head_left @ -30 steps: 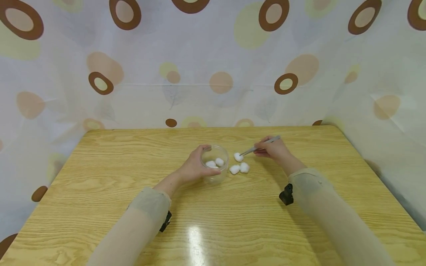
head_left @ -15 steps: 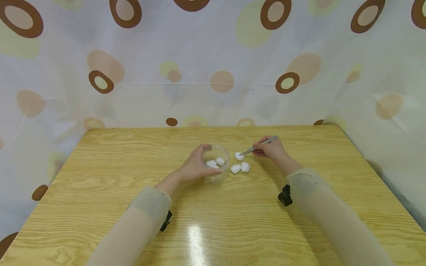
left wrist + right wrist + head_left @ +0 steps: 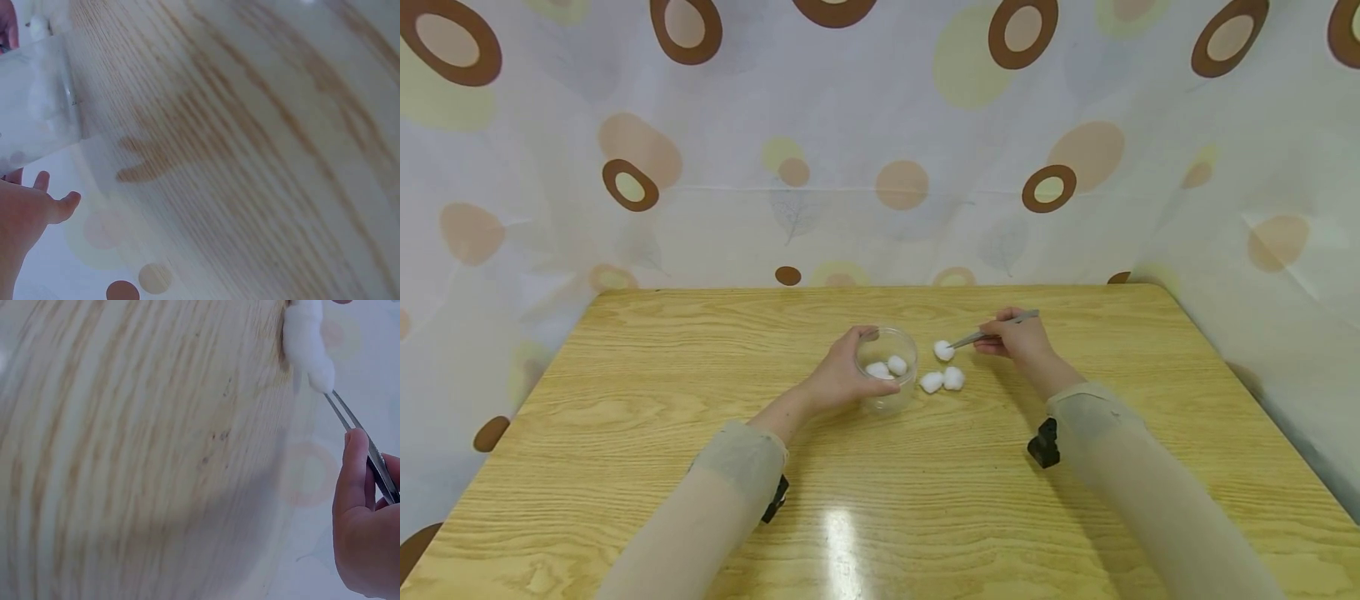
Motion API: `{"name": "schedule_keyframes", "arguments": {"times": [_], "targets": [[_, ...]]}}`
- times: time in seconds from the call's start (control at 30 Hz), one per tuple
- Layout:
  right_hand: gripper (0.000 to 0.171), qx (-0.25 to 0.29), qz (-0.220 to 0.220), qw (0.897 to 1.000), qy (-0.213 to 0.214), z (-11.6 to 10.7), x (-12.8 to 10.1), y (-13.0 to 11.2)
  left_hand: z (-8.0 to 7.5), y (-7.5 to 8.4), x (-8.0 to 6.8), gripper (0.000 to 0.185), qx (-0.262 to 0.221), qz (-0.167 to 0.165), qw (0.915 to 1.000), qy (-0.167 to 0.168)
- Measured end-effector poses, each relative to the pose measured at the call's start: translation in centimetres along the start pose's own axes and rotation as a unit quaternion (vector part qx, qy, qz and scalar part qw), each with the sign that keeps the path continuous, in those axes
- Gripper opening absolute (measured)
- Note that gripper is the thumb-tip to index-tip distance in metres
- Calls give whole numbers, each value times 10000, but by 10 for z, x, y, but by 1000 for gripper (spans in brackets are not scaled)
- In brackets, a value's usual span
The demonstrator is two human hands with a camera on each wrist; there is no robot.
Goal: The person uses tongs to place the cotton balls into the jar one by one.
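Note:
My left hand (image 3: 841,373) grips a clear round plastic container (image 3: 889,402) by its side, thumb at the front and fingers behind. Inside it lie several white cotton balls (image 3: 897,365). In my right hand (image 3: 1021,340) I pinch metal tweezers (image 3: 970,338), whose tips meet a cotton ball (image 3: 943,351) to the right of the container. Two more cotton balls (image 3: 953,378) lie side by side just nearer to me. The right wrist view shows the tweezers (image 3: 379,464) between thumb and fingers, tips at the cotton ball (image 3: 322,376). The container (image 3: 31,106) appears sideways in the left wrist view.
A wood-grain table (image 3: 700,350) carries everything. Patterned fabric (image 3: 850,233) with brown and yellow circles hangs behind it and along both sides. A black wrist camera (image 3: 1043,443) is strapped below my right sleeve.
The right hand and tweezers shift slightly right, and the cotton ball at the tips shifts a little the same way. The left hand stays at the container.

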State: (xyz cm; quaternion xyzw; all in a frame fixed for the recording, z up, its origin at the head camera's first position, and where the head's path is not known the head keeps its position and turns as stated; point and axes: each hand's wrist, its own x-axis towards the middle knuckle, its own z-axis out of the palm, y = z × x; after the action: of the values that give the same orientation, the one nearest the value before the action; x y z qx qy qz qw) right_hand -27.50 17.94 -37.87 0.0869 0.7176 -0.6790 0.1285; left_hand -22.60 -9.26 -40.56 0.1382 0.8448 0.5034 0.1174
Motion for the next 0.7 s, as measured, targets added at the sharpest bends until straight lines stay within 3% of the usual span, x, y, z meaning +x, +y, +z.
{"name": "schedule_keyframes", "arguments": {"times": [0.3, 0.7], "targets": [[21, 955, 526, 9940, -79, -10, -7, -6, 1, 1, -1, 90, -39, -35, 10000, -12], [17, 1324, 853, 9875, -121, -19, -6, -9, 1, 5, -2, 89, -99, -92, 9999, 20]]}}
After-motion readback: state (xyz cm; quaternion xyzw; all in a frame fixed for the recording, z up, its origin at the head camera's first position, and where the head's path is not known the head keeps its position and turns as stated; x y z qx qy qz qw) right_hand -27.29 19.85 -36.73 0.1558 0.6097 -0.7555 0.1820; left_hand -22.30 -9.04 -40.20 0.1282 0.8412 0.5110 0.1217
